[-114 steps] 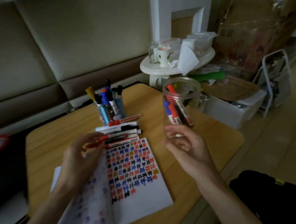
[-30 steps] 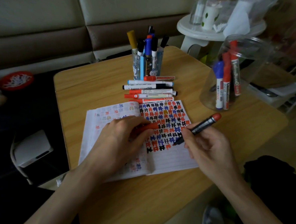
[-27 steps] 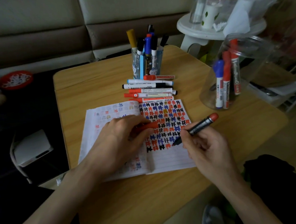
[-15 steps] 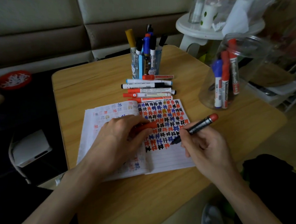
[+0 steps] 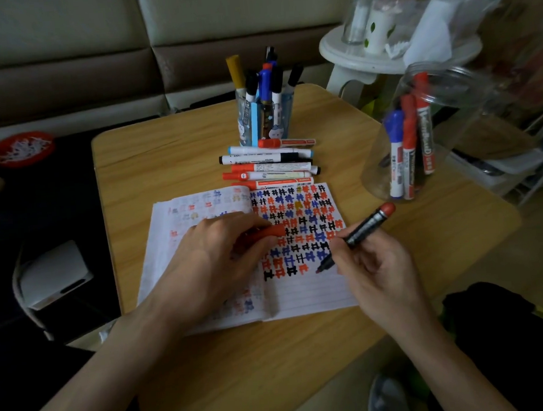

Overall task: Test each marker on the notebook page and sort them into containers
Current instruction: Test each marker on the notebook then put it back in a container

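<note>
- Right hand (image 5: 374, 273): fingers curled round a black-barrelled marker (image 5: 365, 226) with a red rear end. The marker is tilted, and its tip is down on the right page, just past the last mark of the lowest row.
- Left hand (image 5: 216, 261): lies palm-down on the left page and pinches a red cap (image 5: 267, 232) between thumb and fingers.
- Notebook (image 5: 307, 295): lies open on the wooden table (image 5: 242, 366). The upper part of the right page is filled with rows of red, blue and black marks, and the lower lines are blank.
- Row of loose markers (image 5: 271, 165): lie side by side on the table, just beyond the notebook's far edge.
- Pen cup (image 5: 267, 124): stands behind the row, holding upright markers with black, blue and yellow caps.
- Clear jar (image 5: 448, 108): stands at the table's right edge, holding one blue and two red markers.
- White round side table (image 5: 382, 60): stands beyond the table's far right corner.
</note>
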Demonstrator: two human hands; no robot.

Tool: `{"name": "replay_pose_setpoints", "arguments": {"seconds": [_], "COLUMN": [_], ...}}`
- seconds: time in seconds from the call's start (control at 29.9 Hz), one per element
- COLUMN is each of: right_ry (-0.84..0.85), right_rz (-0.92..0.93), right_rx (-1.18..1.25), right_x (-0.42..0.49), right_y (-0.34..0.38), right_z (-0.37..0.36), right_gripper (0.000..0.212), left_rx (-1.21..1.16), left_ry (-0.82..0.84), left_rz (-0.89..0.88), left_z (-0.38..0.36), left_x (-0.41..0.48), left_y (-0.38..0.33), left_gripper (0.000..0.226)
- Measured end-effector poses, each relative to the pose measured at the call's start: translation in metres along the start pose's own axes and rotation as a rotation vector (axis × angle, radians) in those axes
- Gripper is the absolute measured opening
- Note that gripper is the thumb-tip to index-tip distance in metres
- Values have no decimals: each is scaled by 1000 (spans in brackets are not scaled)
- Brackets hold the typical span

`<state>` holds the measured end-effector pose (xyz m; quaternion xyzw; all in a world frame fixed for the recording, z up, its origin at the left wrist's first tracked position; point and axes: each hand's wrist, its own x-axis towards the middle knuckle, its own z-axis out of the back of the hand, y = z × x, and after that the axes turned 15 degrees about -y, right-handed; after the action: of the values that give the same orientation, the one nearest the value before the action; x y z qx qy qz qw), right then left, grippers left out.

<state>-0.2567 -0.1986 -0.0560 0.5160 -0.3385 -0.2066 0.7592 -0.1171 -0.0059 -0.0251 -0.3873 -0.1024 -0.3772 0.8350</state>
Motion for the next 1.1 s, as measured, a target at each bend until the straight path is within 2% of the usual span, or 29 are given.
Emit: {"name": "replay_pose_setpoints", "arguments": {"seconds": [0.1, 0.27, 0.77, 0.94, 1.1], "right_ry": [-47, -129, 23, -11, -30], "right_rz": [-125, -200, -175, -182, -185], "right_rx": [165, 341, 359, 353, 329], "right_x": [2, 7, 0, -5, -5], "right_y": [8, 24, 28, 29, 30], "right_z": [2, 4, 0, -5, -8], "right_gripper": [7, 14, 13, 17, 14], "left_rx": [-59, -88, -264, -293, -319], "left_ry": [3, -2, 32, -17, -20], "left_rz": [4, 27, 2, 36, 68], "left_z": [1, 0, -6, -10, -8], "left_x": [0, -1, -3, -7, -7], "left_y": [-4, -7, -16, -20, -23], "left_gripper": [30, 30, 33, 31, 41]}}
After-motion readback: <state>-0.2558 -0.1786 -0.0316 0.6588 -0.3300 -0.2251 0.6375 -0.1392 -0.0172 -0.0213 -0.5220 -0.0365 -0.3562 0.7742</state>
